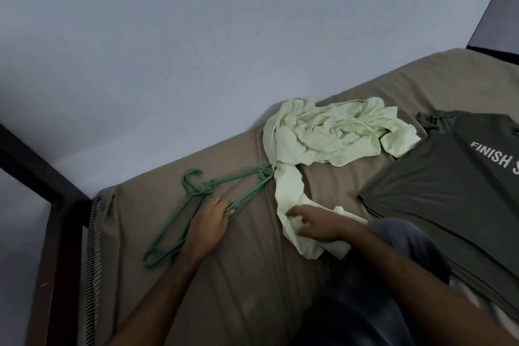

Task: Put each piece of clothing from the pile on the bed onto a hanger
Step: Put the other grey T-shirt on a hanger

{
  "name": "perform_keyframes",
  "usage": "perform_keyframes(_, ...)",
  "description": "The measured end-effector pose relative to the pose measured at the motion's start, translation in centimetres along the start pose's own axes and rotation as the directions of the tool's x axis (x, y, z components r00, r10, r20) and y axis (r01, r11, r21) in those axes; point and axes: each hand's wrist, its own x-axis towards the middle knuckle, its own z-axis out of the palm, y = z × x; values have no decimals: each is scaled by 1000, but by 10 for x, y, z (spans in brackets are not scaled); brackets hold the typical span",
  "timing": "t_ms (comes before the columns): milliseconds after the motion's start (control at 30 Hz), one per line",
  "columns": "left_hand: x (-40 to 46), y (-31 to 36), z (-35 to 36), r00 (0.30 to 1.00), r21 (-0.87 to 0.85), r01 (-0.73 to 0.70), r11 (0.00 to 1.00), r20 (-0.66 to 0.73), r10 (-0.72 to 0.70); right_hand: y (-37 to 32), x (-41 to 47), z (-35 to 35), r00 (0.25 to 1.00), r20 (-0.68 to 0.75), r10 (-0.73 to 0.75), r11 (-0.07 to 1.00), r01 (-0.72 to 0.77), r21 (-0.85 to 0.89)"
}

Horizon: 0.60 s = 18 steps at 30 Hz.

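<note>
Right hand [314, 223] pinches the pale green garment [325, 132] in its grip; left hand [212, 215] grasps the green hangers [179, 222].

One head-worn camera looks steeply down, near, over the bed [224, 275] toward the wall [196, 36].

A plain pale bluish-grey wall [174, 36] backs the bed [252, 275], its mattress in a taupe sheet on a dark wooden frame [60, 247], under dim, even light.
</note>
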Motion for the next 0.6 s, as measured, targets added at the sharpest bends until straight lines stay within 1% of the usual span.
perform_keyframes(33, -1, 1, -3, 999, -34, -2, 999, -35, 1, -1, 3, 5, 1000, 12, 0, 1000, 1, -17)
perform_keyframes(100, 2, 13, -20, 996, -101, 13, 995, -91, -22, -4, 3, 3, 1000, -4, 25, 999, -25, 39)
perform_keyframes(167, 12, 33, -46, 987, -117, 20, 993, -155, -38, -5, -2, -7, 997, -29, 67, 982, -61, 181)
perform_keyframes(200, 19, 44, -60, 982, -98, 1, 995, -189, -19, -6, -6, -16, 995, -50, 86, 953, -68, 294)
perform_keyframes(233, 26, 56, -74, 978, -72, -31, 997, -207, 15, -8, -12, -26, 991, -81, 108, 894, -61, 445)
perform_keyframes(267, 34, 70, -89, 977, -49, -68, 996, -204, 56, -10, -18, -38, 984, -116, 135, 789, -36, 613)
perform_keyframes(300, 41, 84, -103, 977, -30, -109, 994, -188, 101, -12, -25, -52, 976, -147, 163, 650, 6, 760)
perform_keyframes(333, 49, 97, -115, 975, -7, -143, 990, -172, 140, -13, -33, -67, 966, -177, 190, 511, 57, 857)
perform_keyframes(367, 54, 110, -125, 971, 44, -165, 985, -165, 170, -11, -41, -83, 958, -202, 205, 402, 106, 909)
perform_keyframes(400, 58, 123, -132, 962, 128, -185, 974, -177, 206, -9, -50, -98, 952, -223, 208, 337, 145, 930)
perform_keyframes(433, 62, 136, -138, 950, 222, -199, 955, -193, 243, -6, -59, -111, 948, -241, 207, 306, 171, 937)
perform_keyframes(467, 65, 148, -144, 941, 299, -204, 932, -202, 271, -3, -66, -123, 947, -248, 204, 300, 181, 937)
perform_keyframes(500, 66, 157, -148, 943, 366, -199, 909, -182, 280, 0, -71, -130, 945, -252, 206, 311, 181, 933)
perform_keyframes(533, 69, 161, -148, 948, 409, -195, 891, -154, 278, 4, -75, -135, 943, -255, 215, 331, 175, 927)
perform_keyframes(600, 74, 158, -141, 963, 436, -180, 882, -107, 249, 7, -74, -135, 941, -242, 236, 372, 143, 917)
